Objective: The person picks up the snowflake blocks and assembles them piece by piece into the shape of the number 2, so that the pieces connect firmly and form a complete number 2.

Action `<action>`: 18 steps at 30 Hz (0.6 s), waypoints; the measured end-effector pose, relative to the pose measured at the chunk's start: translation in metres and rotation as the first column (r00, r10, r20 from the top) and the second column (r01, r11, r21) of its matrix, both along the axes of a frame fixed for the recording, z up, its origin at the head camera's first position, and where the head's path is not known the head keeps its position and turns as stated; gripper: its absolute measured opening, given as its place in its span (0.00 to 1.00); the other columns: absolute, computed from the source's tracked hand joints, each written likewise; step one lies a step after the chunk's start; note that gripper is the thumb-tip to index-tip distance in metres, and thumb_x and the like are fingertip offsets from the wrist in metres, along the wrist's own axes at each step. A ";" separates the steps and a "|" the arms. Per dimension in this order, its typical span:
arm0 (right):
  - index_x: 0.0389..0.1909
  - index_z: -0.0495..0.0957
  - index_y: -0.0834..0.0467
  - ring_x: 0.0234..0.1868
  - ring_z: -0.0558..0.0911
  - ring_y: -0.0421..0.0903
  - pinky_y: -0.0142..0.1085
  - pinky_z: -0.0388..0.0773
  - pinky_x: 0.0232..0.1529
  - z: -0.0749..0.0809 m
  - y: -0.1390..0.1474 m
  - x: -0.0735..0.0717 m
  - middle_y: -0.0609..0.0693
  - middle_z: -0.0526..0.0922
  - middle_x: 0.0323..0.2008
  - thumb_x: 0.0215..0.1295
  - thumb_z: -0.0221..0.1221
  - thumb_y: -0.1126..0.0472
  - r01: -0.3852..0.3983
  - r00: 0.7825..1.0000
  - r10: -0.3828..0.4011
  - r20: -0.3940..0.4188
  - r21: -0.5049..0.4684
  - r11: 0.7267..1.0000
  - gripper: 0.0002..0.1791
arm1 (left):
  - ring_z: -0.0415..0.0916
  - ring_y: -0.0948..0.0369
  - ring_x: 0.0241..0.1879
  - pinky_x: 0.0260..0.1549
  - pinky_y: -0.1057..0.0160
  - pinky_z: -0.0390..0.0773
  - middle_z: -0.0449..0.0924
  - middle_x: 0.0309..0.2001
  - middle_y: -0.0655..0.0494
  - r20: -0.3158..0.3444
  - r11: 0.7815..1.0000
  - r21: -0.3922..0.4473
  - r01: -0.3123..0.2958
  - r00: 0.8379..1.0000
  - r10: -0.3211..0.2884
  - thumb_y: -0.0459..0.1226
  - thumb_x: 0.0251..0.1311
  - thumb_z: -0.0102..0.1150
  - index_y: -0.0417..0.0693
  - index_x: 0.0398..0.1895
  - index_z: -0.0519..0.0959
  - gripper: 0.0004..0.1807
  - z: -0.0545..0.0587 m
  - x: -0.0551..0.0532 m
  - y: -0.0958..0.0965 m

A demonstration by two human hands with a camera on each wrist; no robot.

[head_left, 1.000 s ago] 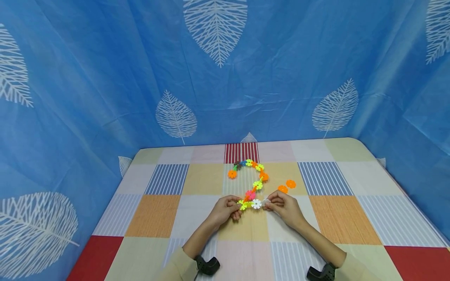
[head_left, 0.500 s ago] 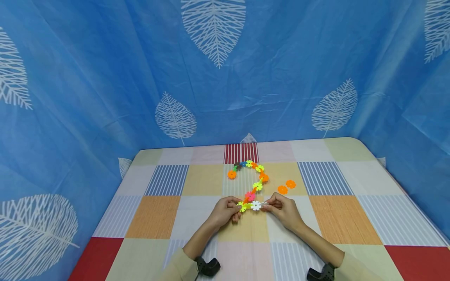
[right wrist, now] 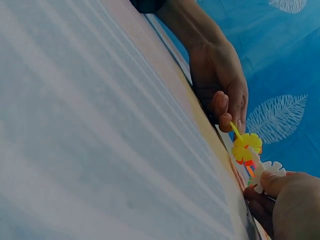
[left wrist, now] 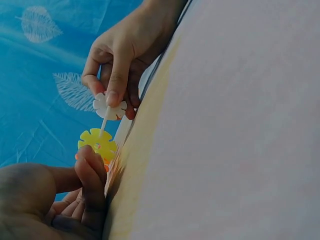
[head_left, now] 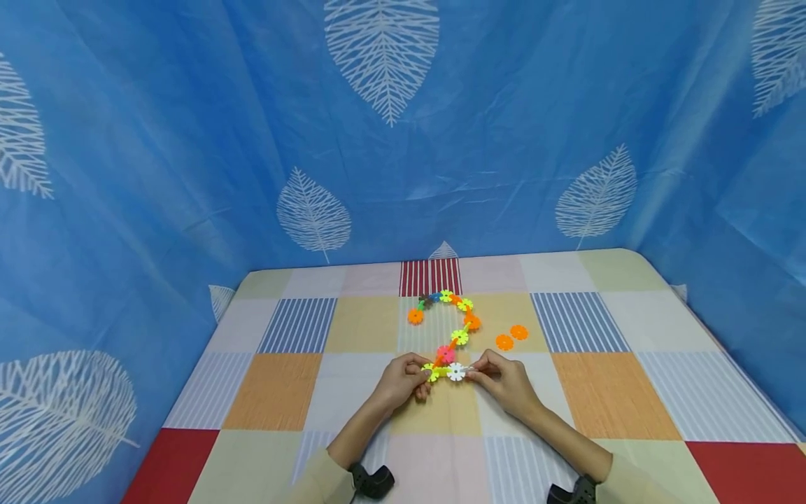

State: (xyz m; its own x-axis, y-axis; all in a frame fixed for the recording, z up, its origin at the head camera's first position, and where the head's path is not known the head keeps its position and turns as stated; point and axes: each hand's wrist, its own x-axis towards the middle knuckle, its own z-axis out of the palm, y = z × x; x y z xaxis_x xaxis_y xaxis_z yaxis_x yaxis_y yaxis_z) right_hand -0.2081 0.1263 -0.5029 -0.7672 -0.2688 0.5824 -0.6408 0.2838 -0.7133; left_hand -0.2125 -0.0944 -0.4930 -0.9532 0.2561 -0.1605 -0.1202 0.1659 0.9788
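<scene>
A curved chain of notched plastic flower discs in mixed colours (head_left: pixel 460 337) lies on the table, its near end between my two hands. My left hand (head_left: pixel 401 381) pinches a yellow-green disc (head_left: pixel 430 373) at that end with thumb and forefinger. My right hand (head_left: pixel 507 386) pinches a white disc between thumb and fingers, seen in the left wrist view as a white disc (left wrist: pixel 103 106). Between the hands a second white disc (head_left: pixel 456 372) faces up in the head view, joined edge to edge with a yellow disc (left wrist: pixel 92 136). A pink disc (head_left: pixel 446 355) sits just behind.
Two loose orange discs (head_left: pixel 512 337) lie to the right of the chain. An orange disc (head_left: pixel 415 316) forms its far left end. The table wears a patchwork cloth (head_left: pixel 352 392), and a blue curtain (head_left: pixel 472 140) with white leaves surrounds its back and sides.
My right hand has edged slightly left, toward my left hand, with its white disc. Both hands keep their pinch, and the head view has tilted a little.
</scene>
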 end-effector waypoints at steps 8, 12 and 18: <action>0.27 0.78 0.52 0.30 0.79 0.36 0.29 0.77 0.33 -0.021 0.007 -0.008 0.39 0.80 0.27 0.46 0.70 0.67 0.073 0.996 -0.068 -0.050 0.116 0.991 0.11 | 0.73 0.63 0.14 0.17 0.67 0.76 0.79 0.21 0.47 -0.024 1.000 -0.025 0.005 1.000 -0.006 0.32 0.62 0.54 0.34 0.47 0.73 0.12 -0.007 -0.001 -0.002; 0.34 0.80 0.52 0.34 0.79 0.36 0.30 0.76 0.37 -0.018 0.015 -0.009 0.39 0.81 0.32 0.50 0.68 0.62 0.023 0.999 -0.026 0.021 0.145 0.989 0.10 | 0.74 0.62 0.13 0.16 0.63 0.78 0.79 0.21 0.48 -0.078 0.996 -0.081 0.037 0.996 -0.044 0.37 0.66 0.50 0.34 0.50 0.72 0.16 -0.005 -0.002 -0.008; 0.41 0.82 0.59 0.28 0.73 0.38 0.29 0.71 0.29 -0.013 0.040 -0.030 0.43 0.79 0.27 0.52 0.66 0.65 0.215 0.976 -0.206 -0.069 0.185 0.959 0.14 | 0.68 0.70 0.13 0.14 0.73 0.70 0.73 0.17 0.62 -0.566 0.917 -0.343 -0.204 0.824 -0.029 0.40 0.63 0.54 0.41 0.41 0.77 0.11 0.005 -0.005 -0.002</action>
